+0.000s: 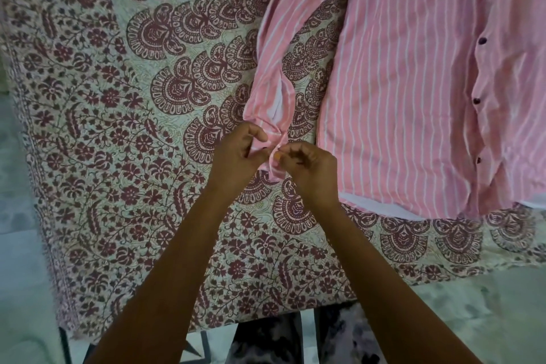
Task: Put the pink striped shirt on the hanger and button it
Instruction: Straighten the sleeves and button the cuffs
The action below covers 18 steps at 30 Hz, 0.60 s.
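Nearest the camera, two bare forearms reach up from the bottom edge. Between them is a strip of dark, blotchy-patterned clothing and a dark frame bar under the bench.

At far left is a pale marbled floor. Next comes the bench, covered edge to edge by a printed cloth with maroon flowers along the border and fan-shaped motifs further in.

Near the centre, the left hand has its fingers curled and pinches the sleeve cuff. The right hand pinches the same cuff from the other side, thumb and fingertips close to the left hand's. The two hands cover most of the cuff, so whether it is fastened cannot be told.

The sleeve runs up and to the right from the cuff, lying loosely on the cloth. It joins the pink striped shirt, which lies flat on the right of the bench and runs out of view at the top and right. A column of dark buttons runs down its closed front, and its hem lies near the bench's near edge. More pale floor shows at lower right.
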Tool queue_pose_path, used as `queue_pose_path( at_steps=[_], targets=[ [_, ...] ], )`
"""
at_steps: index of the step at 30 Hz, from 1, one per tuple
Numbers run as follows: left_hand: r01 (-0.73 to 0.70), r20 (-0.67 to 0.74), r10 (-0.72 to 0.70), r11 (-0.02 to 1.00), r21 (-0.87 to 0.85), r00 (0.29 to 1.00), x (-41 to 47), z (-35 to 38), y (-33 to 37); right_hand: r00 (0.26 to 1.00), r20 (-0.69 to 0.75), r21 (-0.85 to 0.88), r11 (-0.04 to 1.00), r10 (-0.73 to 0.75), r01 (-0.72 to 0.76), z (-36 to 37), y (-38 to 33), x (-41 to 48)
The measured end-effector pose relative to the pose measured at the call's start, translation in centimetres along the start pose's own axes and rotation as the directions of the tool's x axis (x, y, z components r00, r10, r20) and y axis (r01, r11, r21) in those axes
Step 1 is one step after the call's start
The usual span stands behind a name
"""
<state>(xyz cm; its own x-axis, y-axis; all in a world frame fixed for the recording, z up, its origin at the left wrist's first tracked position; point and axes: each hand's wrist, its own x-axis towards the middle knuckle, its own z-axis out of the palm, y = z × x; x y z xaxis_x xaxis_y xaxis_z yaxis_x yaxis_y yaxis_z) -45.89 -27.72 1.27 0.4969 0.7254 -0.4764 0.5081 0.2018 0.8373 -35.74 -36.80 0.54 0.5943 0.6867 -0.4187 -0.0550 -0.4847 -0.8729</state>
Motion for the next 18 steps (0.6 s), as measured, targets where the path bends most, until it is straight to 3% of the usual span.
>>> queue_pose_path(
  at_steps=[6,15,18],
  targets=[
    [0.005,-0.003,-0.005,0.998,0.061,1.0,-0.2,1.1,1.3,0.996,-0.019,-0.112,0.99,-0.087,0.085,-0.2,0.1,0.1],
    [0.171,-0.146,-0.188,0.978,-0.119,0.971,-0.5,3.4,1.8,0.958,-0.061,-0.213,0.942,-0.279,0.261,-1.0,0.7,0.1],
    [0.153,-0.144,-0.166,0.983,-0.098,0.976,-0.4,4.3,1.7,0.924,-0.106,-0.337,0.888,-0.367,0.313,-1.5,1.4,-0.3]
  ],
)
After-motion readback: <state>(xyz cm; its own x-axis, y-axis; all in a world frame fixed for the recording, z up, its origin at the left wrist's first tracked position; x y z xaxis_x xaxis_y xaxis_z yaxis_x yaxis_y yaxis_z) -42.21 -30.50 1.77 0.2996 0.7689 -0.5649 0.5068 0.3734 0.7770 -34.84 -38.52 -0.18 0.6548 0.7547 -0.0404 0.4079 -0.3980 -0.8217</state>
